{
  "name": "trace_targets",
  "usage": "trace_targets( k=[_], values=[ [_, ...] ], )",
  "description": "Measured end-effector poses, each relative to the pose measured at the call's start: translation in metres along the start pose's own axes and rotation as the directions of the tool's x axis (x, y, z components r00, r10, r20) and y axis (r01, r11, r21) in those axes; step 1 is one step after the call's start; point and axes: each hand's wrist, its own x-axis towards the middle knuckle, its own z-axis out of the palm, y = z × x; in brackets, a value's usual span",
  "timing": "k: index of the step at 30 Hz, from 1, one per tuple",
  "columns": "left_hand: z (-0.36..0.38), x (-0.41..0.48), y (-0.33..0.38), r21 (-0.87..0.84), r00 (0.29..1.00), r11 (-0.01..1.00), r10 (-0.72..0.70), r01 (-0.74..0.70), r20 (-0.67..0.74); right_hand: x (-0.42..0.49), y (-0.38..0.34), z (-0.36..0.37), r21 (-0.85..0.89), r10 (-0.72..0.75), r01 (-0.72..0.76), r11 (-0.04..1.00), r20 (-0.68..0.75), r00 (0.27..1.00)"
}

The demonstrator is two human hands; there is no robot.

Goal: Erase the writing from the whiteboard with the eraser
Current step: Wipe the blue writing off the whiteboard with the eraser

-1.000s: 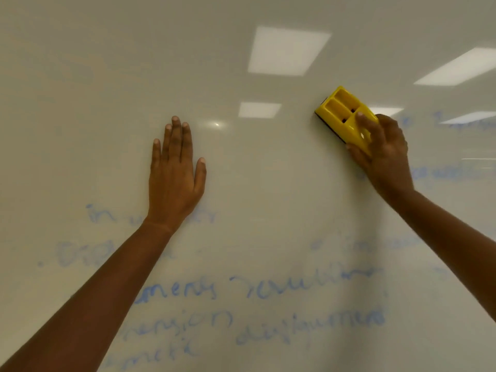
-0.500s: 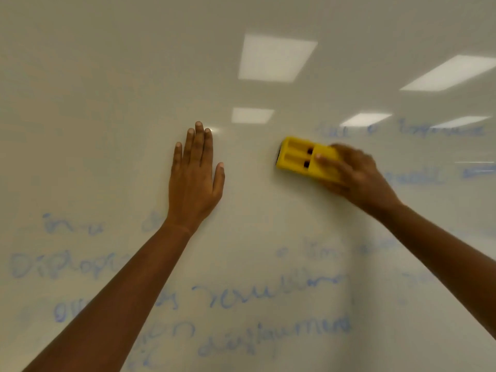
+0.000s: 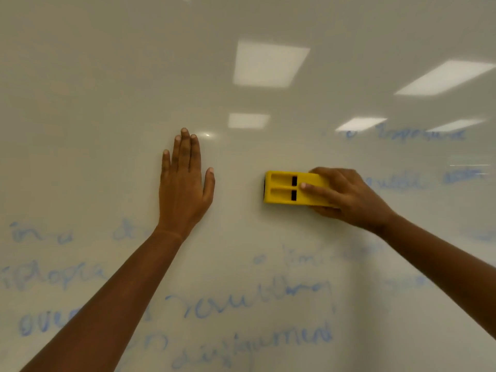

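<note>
Right hand [image 3: 349,197] grip clamped round yellow eraser [image 3: 290,191], pad flat against whiteboard [image 3: 107,76] mid-area; left hand [image 3: 185,186] splayed, bracing, holding nothing; mid-wipe, probably; blue writing [image 3: 249,299] remaining below; next: downward passes, firm pressure.

Dim, soft view; ceiling-light glare on the whiteboard [image 3: 107,76], perhaps motion-blurred writing [image 3: 418,134] at right.

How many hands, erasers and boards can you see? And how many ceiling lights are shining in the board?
Hands: 2, the left hand flat on the board and the right hand holding the eraser
Yellow erasers: 1
Whiteboards: 1
Reflected ceiling lights: 5
Total: 9
</note>
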Motion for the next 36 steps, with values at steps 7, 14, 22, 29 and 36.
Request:
trace_targets(
  k=[7, 14, 22, 29, 36],
  values=[
    [0.006, 0.006, 0.015, 0.008, 1.0, 1.0, 0.004, -0.004, -0.016, 0.008, 0.064, -0.016, 0.076, 0.583, -0.579, 0.812, -0.157, 0.797],
    [0.019, 0.012, 0.045, -0.028, 0.996, 0.995, 0.094, -0.094, -0.004, 0.003, 0.011, 0.006, 0.073, 0.577, -0.576, 0.814, -0.204, 0.791],
    [0.025, 0.019, 0.055, -0.01, 0.996, 0.996, 0.092, -0.092, -0.004, -0.015, 0.041, -0.01, -0.041, 0.246, -0.25, 0.967, -0.084, 0.966],
    [0.027, 0.018, 0.059, -0.004, 0.998, 0.998, 0.065, -0.065, -0.009, -0.023, 0.087, -0.016, 0.079, 0.778, -0.785, 0.615, -0.225, 0.587],
    [0.037, 0.022, 0.085, -0.015, 0.997, 0.997, 0.075, -0.075, 0.006, -0.016, 0.034, -0.001, 0.09, 0.692, -0.69, 0.718, -0.198, 0.694]
  ],
)
